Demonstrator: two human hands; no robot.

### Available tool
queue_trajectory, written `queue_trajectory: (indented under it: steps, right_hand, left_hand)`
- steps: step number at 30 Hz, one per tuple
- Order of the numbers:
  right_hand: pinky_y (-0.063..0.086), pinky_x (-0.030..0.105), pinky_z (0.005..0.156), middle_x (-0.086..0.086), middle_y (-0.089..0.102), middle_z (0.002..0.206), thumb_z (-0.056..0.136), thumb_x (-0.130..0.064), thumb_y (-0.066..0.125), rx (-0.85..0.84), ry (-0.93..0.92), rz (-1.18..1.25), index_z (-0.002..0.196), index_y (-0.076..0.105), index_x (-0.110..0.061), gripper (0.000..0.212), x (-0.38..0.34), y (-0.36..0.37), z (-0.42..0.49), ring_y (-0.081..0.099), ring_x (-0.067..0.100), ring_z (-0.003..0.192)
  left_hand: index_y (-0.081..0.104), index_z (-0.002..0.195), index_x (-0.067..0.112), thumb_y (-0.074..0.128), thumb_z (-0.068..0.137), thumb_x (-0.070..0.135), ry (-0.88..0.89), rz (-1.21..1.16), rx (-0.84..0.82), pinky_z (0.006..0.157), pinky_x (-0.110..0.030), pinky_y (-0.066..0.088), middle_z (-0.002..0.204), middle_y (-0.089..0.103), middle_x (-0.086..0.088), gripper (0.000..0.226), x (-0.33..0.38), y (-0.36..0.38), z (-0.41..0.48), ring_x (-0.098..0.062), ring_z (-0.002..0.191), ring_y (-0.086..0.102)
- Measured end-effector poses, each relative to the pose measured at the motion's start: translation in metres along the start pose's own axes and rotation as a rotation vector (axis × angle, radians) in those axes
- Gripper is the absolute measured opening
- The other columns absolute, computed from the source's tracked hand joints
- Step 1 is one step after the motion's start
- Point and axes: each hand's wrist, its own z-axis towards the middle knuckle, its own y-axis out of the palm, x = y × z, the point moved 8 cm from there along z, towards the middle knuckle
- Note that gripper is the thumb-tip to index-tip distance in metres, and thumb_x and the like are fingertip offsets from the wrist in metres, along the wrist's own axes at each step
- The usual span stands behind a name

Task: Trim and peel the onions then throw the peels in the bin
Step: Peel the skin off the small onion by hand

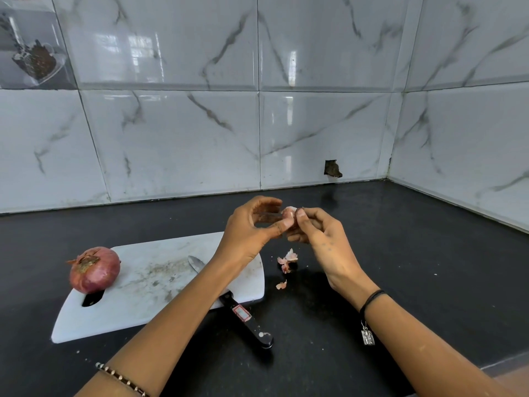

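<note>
A black countertop ran into a corner of glossy marble-look tiles. Held above it, beside the white cutting board, was a small onion, partly stripped and pale. It looked light and firm, though its slick inner flesh would likely slip and its papery skin tear, so it is best held around the middle. The right hand cradled it in curled fingers while the left hand pinched at its skin with the thumb. Loose peels lay below; a second onion sat unpeeled on the board, the knife idle.
</note>
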Motion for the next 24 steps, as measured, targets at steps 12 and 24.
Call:
queue_trajectory:
  steps: [12,24]
  right_hand:
    - [0.057,0.028,0.081,0.009,0.076,0.099,0.104,-0.027,0.056,-0.026,0.009,0.068,0.118,0.068,-0.01,0.025,-0.0006,0.0028,-0.0002,0.072,0.017,0.083]
    - [0.058,0.03,0.082,0.008,0.077,0.103,0.102,-0.026,0.059,-0.019,0.022,0.074,0.118,0.068,-0.008,0.025,0.0007,0.001,0.0005,0.073,0.02,0.087]
  left_hand:
    - [0.078,0.099,0.014,0.085,0.079,0.011,0.049,-0.033,0.005,0.07,-0.034,0.062,0.094,0.079,0.001,0.021,0.0084,-0.0003,-0.0042,-0.015,0.093,0.075]
    - [0.074,0.091,0.011,0.081,0.085,0.012,0.076,0.052,-0.024,0.066,-0.038,0.064,0.095,0.074,-0.006,0.009,0.0064,0.005,-0.0025,-0.016,0.092,0.073]
